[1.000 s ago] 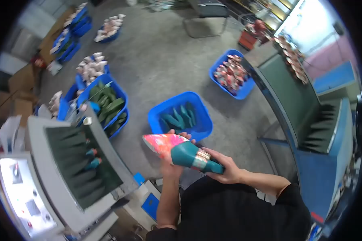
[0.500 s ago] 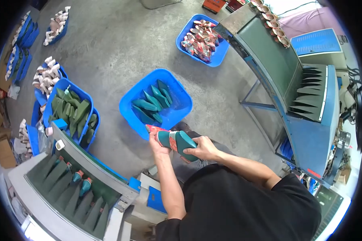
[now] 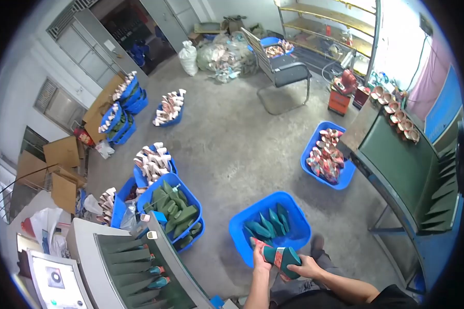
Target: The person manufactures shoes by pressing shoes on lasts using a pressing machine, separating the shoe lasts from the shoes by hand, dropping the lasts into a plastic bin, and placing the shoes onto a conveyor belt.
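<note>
A teal shoe last (image 3: 291, 257) with a red patterned shoe upper (image 3: 279, 257) around it is held between my two hands, low in the view. My left hand (image 3: 261, 260) is closed around the red toe end. My right hand (image 3: 308, 268) grips the thick teal end, thumb on top. Just beyond my hands is a blue tub (image 3: 298, 233) on the floor, with several loose teal lasts (image 3: 274, 222) lying in it. My palms and the underside of the shoe are hidden.
To the left a grey conveyor machine (image 3: 100, 226) has dark curtain strips. Tubs of green lasts (image 3: 178, 208) and pale shoes (image 3: 154, 162) stand beside it. At right are a tub of red shoes (image 3: 327, 157) and a green conveyor (image 3: 397, 149); a chair (image 3: 288, 74) is farther back.
My view has tilted up and left, showing more of the room, so the tub and hands appear lower and farther right. Both hands still hold the last and shoe upper.
</note>
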`<action>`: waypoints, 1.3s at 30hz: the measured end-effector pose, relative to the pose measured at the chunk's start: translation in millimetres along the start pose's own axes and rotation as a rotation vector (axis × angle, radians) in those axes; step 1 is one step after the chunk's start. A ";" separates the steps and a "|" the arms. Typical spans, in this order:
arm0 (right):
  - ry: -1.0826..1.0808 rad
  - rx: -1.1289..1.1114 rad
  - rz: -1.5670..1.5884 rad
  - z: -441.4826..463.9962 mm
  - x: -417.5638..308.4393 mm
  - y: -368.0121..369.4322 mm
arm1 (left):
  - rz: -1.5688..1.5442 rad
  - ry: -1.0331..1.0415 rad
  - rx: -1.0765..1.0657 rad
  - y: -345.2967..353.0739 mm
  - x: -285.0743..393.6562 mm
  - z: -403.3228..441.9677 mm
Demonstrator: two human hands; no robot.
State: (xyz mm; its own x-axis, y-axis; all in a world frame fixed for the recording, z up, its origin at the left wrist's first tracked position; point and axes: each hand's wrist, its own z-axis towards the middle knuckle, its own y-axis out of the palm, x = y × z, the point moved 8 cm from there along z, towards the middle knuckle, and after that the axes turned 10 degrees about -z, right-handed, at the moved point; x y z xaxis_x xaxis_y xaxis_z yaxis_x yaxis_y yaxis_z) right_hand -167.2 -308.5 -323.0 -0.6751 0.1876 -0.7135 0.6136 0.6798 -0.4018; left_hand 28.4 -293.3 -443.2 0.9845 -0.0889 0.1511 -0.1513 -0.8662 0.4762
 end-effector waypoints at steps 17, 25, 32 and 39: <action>-0.264 0.240 -0.478 7.3 -6.7 -95.3 | -0.055 0.244 -0.056 43.0 -84.1 -28.8; -0.223 -0.004 -0.730 19.8 39.9 -47.8 | -0.126 0.260 0.057 -71.0 -131.1 74.8; -0.173 -0.042 -0.838 22.4 44.3 -34.3 | -0.102 0.058 -0.118 -32.4 -153.9 32.2; -0.060 -0.165 -0.843 21.8 39.0 -52.4 | -0.008 0.162 0.048 -177.0 -78.1 77.5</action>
State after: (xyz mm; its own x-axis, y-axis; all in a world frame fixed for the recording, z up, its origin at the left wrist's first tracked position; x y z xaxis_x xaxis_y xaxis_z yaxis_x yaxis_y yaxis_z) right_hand -216.8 -352.2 -342.3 -0.8531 -0.4607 -0.2449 -0.1537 0.6704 -0.7259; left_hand -14.9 -171.2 -606.4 0.9578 -0.0046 0.2874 -0.1352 -0.8895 0.4364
